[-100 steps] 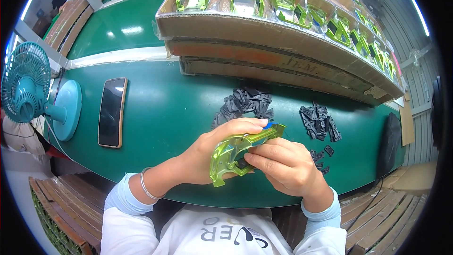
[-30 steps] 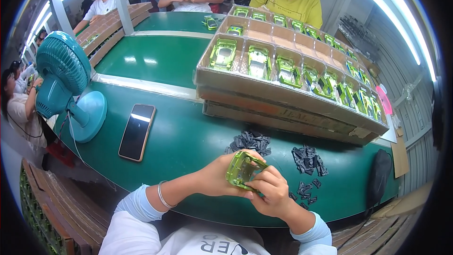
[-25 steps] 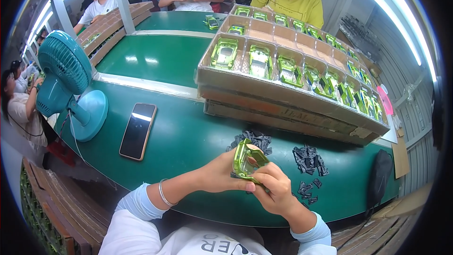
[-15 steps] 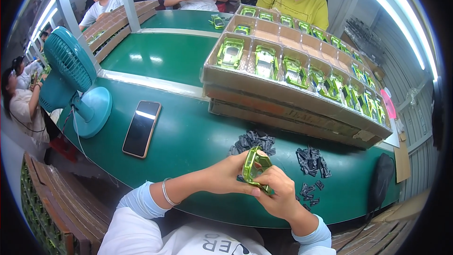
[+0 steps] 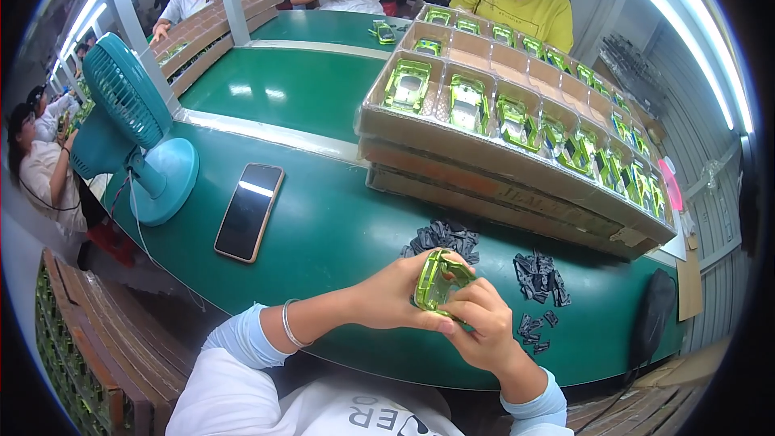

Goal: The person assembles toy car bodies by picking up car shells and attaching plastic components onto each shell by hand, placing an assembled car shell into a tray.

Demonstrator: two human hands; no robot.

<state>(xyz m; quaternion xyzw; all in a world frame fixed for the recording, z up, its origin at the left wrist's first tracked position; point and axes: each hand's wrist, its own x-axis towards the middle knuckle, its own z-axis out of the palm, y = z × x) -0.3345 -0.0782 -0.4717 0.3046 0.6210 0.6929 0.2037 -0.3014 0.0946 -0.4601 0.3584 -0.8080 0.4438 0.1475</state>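
Between my two hands is a green toy car body shell [image 5: 429,281], tilted up with its hollow side toward my right hand. My left hand [image 5: 393,295] grips it from the left, fingers wrapped behind it and thumb along the lower edge. The fingers of my right hand [image 5: 482,319] are closed on its right side, with the fingertips at the hollow; whether they also hold a small part is hidden. Just beyond my hands lies a heap of black plastic parts [image 5: 440,240]. Right of them are a second black pile [image 5: 541,278] and several smaller black pieces [image 5: 533,329].
A divided cardboard tray [image 5: 484,149] of green car shells sits on stacked boxes at the back right. A phone [image 5: 249,212] and a teal fan [image 5: 153,182] stand left. A black object [image 5: 652,319] lies at the right edge. Other people work across the green table [image 5: 323,226].
The whole view has shifted slightly, moving the table things a little to the right. Both hands keep their grip on the shell, which has turned slightly.
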